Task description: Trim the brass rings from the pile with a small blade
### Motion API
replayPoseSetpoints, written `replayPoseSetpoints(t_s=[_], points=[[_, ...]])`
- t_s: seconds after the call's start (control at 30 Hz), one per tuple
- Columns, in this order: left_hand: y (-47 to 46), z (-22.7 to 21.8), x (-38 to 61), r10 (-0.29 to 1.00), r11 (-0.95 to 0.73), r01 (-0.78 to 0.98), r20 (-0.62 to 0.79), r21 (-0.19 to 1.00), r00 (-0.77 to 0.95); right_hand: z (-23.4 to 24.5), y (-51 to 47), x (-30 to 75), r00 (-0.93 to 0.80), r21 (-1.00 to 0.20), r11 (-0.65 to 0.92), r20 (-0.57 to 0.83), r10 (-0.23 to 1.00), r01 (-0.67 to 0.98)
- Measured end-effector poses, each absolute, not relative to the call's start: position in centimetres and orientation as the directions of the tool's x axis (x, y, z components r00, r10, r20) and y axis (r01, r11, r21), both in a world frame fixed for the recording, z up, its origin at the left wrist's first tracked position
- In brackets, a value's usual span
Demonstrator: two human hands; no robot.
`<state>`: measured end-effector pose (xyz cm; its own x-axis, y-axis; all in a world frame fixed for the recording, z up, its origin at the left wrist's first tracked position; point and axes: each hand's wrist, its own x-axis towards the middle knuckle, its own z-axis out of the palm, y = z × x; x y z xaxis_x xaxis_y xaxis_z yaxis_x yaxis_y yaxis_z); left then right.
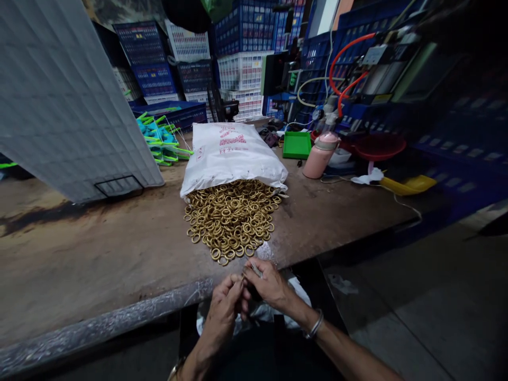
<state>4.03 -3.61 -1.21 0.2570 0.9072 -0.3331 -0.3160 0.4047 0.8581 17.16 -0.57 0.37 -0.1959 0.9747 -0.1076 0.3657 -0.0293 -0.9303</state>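
Brass-coloured rings (234, 217) spill in a heap from the mouth of a white sack (234, 159) on the workbench. Just in front of the heap, at the bench's front edge, my two hands meet. My right hand (272, 286) is closed on a small, thin silvery metal tool (256, 270); its exact kind does not show. Against its fingertips, my left hand (228, 301) is closed in a pinch. Whatever lies between those fingers is too small and hidden to make out. A white bag (297, 291) shows partly below my hands.
Left on the wooden workbench (99, 254) stands a tall grey ribbed panel (79, 106), with green and blue frames (164, 137) behind. To the right are a green tray (297, 144), a pink bottle (319, 156) and a red dish (380, 145). Stacked crates (242, 71) line the back.
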Motion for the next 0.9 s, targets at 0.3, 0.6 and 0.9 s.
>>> replayPoseSetpoints(t_s=[0.3,0.6,0.9], points=[[-3.8,-0.7,4.2,0.923,0.371,-0.295,-0.314,0.881,0.224,-0.2,-1.5,18.2,-0.308,-0.737,0.187,-0.03,0.951,0.649],[-3.8,-0.3,4.2,0.957,0.276,-0.123,-0.262,0.953,0.123,-0.1,-1.5,17.9,-0.355,-0.563,0.237,-0.108,0.929,0.792],[-3.7,-0.1,4.2,0.891,0.452,-0.415,-0.384,0.789,0.24,-0.6,0.6,18.8,-0.128,-0.478,0.142,0.061,0.99,0.867]])
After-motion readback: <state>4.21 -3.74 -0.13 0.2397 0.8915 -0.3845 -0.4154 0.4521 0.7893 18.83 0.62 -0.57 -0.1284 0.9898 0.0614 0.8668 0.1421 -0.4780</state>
